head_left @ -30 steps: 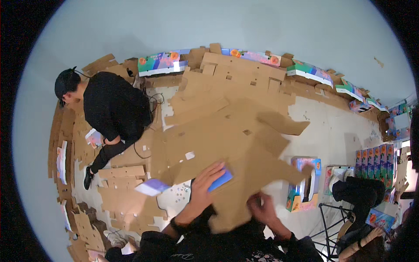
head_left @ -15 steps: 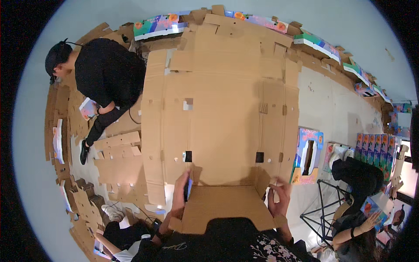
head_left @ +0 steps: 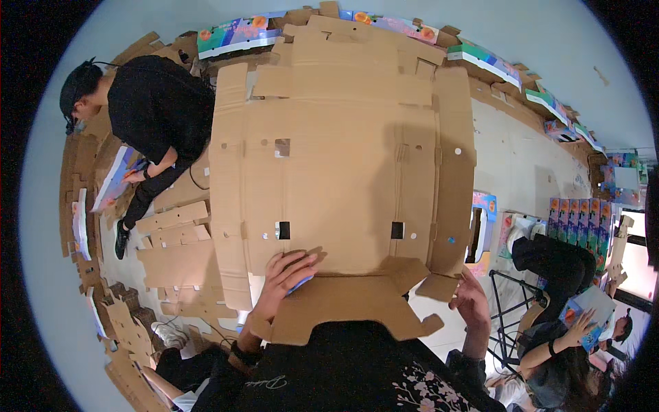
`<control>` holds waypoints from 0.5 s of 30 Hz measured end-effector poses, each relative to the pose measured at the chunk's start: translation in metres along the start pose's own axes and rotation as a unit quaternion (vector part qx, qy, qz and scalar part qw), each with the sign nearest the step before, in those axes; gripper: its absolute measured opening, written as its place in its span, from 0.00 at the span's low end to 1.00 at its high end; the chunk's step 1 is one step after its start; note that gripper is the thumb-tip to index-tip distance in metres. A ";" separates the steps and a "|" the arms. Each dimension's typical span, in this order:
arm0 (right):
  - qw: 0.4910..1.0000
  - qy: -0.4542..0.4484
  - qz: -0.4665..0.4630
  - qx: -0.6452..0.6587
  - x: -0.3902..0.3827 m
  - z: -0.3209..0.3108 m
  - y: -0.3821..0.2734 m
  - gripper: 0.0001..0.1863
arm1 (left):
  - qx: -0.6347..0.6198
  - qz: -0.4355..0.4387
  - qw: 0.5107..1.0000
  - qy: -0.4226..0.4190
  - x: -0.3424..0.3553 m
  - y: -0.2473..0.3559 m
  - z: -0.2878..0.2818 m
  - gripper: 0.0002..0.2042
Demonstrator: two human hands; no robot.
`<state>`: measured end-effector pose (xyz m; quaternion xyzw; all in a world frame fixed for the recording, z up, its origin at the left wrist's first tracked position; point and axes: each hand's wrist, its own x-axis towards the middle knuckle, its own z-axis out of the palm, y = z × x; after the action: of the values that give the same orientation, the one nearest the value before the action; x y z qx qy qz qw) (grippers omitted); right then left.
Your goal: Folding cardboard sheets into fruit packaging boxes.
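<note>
A worker's left hand (head_left: 283, 278) grips the near left corner of a large brown cardboard sheet (head_left: 336, 185), fingers bent over a blue-faced flap (head_left: 300, 283); the right hand (head_left: 472, 302) hangs half open beside the near right flap (head_left: 438, 287), its contact unclear. The sheet spreads directly before a black shirt (head_left: 357, 374).

Matt cardboard sheet (head_left: 336, 172), seen from my post
Its brown paper face looks creased along the folds; I see the printed carton (head_left: 237, 34) as glossy, the shirt (head_left: 329, 374) as dark cloth, the wall (head_left: 542, 34) as smooth and matt.
</note>
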<state>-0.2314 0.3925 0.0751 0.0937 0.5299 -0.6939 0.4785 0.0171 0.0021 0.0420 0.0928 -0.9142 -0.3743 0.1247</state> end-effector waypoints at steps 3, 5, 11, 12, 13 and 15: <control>0.996 0.012 -0.093 -0.010 -0.006 0.023 0.007 0.44 | -0.024 -0.011 0.998 -0.056 0.002 -0.001 -0.003 0.14; 0.995 0.007 -0.101 0.024 -0.002 0.031 0.012 0.45 | -0.014 0.032 0.992 -0.122 0.004 -0.009 -0.004 0.18; 0.979 0.046 -0.171 -0.097 0.004 0.035 0.018 0.36 | -0.104 0.076 0.987 -0.095 0.008 -0.028 0.002 0.20; 0.954 0.086 -0.206 -0.198 0.004 0.035 0.019 0.33 | -0.094 0.080 0.987 -0.103 0.007 -0.026 0.001 0.20; 0.922 0.120 -0.230 -0.288 0.003 0.034 0.020 0.31 | -0.145 0.028 0.984 -0.095 0.005 -0.023 -0.001 0.22; 0.905 0.140 -0.241 -0.321 0.003 0.030 0.023 0.30 | -0.195 -0.024 0.977 -0.087 0.003 -0.015 -0.006 0.25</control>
<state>-0.2048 0.3667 0.0709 -0.0988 0.7919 -0.5603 0.2218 0.0168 -0.0133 0.0366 0.0558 -0.8286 -0.5547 0.0508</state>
